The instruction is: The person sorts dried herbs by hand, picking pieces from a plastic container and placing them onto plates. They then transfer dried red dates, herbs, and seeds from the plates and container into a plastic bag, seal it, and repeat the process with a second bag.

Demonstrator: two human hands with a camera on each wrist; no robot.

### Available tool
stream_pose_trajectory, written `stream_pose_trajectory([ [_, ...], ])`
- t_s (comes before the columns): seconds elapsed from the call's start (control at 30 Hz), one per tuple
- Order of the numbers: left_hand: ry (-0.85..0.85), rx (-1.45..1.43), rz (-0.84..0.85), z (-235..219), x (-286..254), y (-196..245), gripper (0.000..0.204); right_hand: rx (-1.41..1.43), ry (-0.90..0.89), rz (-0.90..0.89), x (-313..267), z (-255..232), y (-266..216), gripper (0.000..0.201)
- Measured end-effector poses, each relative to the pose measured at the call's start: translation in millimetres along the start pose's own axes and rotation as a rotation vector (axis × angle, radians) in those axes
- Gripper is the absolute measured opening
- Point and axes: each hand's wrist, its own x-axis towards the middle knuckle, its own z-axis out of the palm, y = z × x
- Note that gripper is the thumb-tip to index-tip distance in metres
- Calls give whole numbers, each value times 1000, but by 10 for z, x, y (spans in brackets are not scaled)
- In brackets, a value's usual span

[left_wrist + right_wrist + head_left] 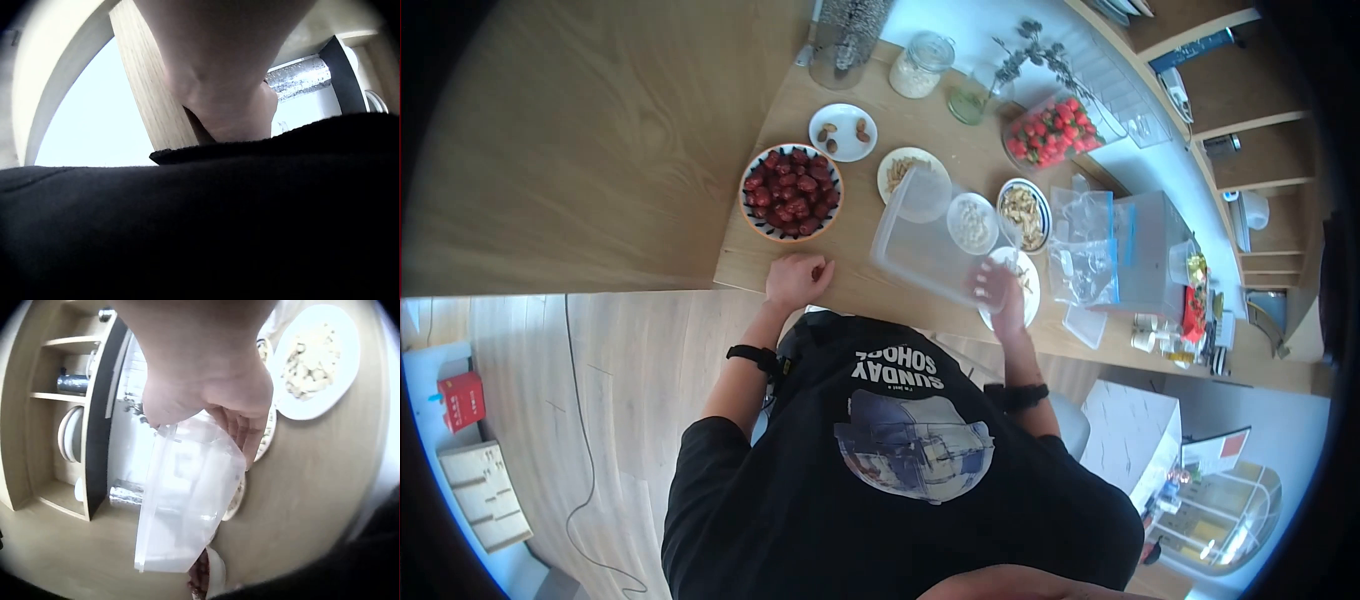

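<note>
In the head view my left hand (796, 284) rests at the table's near edge, fingers curled round a small brown item (817, 271), too small to identify. The left wrist view shows the back of that hand (222, 81), its fingers hidden. My right hand (1002, 292) grips one end of a translucent plastic container (930, 250), raised and tilted above the table. In the right wrist view the thumb and fingers of the hand (209, 390) pinch the container (187, 500) by its rim; it looks empty. Below it lies a small bowl of white pieces (973, 223).
A bowl of red dates (791, 193) stands at the left, with a plate of nuts (843, 133) behind it. Around the container are a plate of light-brown pieces (897, 172), a patterned bowl (1024, 214) and a white plate (1027, 305). Strawberries (1052, 133) stand farther back.
</note>
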Motion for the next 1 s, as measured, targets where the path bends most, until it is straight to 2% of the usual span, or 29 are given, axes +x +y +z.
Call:
stream_pose_trajectory([
  [0.17, -37, 7, -35, -14, 11, 41, 30, -223, -83, 154, 10, -126, 549, 57],
  [0.23, -63, 1, -60, 28, -5, 41, 30, -504, -144, 251, 105, -166, 711, 51],
  [0.3, -54, 24, -125, 54, -12, 50, 30, -509, -112, 200, 18, -66, 671, 45],
  [0.37, -48, 61, -128, 79, -26, 65, 30, -726, -49, -36, -17, 25, 595, 50],
  [0.4, -49, 59, -151, 86, -26, 103, 27, -714, -60, -34, -19, -13, 630, 50],
  [0.47, -34, 83, -181, 115, -18, 181, 25, -793, -59, -161, 32, -142, 758, 47],
  [0.53, -68, 63, -238, 147, -60, 200, 20, -703, -74, -179, 124, -279, 976, 42],
  [0.6, -51, 80, -245, 240, -122, 148, 17, -541, -1, -186, 122, -212, 986, 41],
  [0.67, 2, 86, -153, 182, -113, 229, 15, -469, -79, 8, 185, -327, 994, 43],
  [0.73, 10, 52, -187, 254, -140, 190, 12, -888, -18, -292, 173, -206, 942, 28],
  [0.77, 8, 82, -198, 237, -134, 223, 11, -953, -89, -331, 98, -162, 837, 24],
  [0.9, 97, 141, -218, 313, -166, 293, 13, -1052, -119, -455, 135, -202, 935, 24],
  [0.97, 128, 197, -224, 363, -200, 328, 11, -1218, -205, -421, 141, -210, 945, 24],
  [1.0, 150, 243, -241, 386, -200, 346, 10, -1212, -194, -436, 145, -224, 964, 24],
])
